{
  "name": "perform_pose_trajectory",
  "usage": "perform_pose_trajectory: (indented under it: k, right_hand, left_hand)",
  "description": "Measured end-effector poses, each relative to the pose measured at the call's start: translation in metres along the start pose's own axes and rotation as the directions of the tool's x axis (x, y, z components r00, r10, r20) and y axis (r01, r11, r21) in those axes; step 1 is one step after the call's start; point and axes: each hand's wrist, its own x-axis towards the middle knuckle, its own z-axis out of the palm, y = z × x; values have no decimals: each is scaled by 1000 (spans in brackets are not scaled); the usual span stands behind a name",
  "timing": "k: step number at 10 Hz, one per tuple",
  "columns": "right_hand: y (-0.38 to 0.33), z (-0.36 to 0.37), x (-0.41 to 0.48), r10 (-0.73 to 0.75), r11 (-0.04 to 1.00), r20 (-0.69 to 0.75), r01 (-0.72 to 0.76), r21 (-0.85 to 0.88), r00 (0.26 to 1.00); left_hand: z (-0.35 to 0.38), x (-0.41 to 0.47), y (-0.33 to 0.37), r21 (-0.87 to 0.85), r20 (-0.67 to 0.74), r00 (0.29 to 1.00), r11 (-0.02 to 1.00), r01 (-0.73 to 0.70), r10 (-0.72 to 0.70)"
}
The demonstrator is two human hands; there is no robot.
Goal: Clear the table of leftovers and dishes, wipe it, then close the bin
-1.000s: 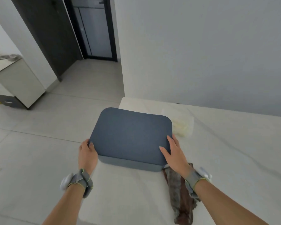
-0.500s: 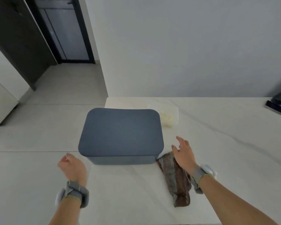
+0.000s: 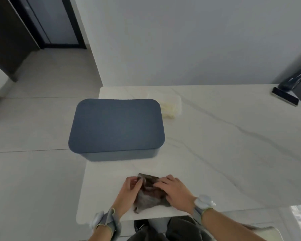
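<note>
A dark blue bin [image 3: 116, 126] with its lid down flat stands at the left end of the white marble table [image 3: 224, 145]. A crumpled brown-grey cloth [image 3: 149, 195] lies near the table's front edge. My left hand [image 3: 129, 192] pinches the cloth's left side between thumb and fingers. My right hand [image 3: 175, 192] lies over the cloth's right side, fingers curled onto it. Both hands are well in front of the bin and apart from it.
A clear plastic box [image 3: 170, 106] with pale yellow contents sits behind the bin's right corner. A dark phone [image 3: 285, 98] lies at the far right edge by a dark object. The floor drops off left of the table.
Both hands left the bin lid and came back to the front edge. The cloth moved from beside the bin to the front, and both hands now hold it.
</note>
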Motion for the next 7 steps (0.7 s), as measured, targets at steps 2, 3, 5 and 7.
perform_pose_trajectory:
  k: [2,3,5,7]
  right_hand:
    - [-48,-7,61,0,989,-171,26,147,985]
    - [-38,-10,62,93,975,-154,-58,215,984]
    - [18,-63,5,405,783,-157,-253,568,901]
    - [-9,-272,-103,553,678,-716,270,684,425]
  left_hand:
    - [-46,-2,-8,47,-316,945,997,-67,78]
    - [-58,6,-11,360,-445,894,923,138,40]
    - [-21,-8,16,468,-353,862,866,-174,364]
    - [43,1,32,522,122,844,689,-502,522]
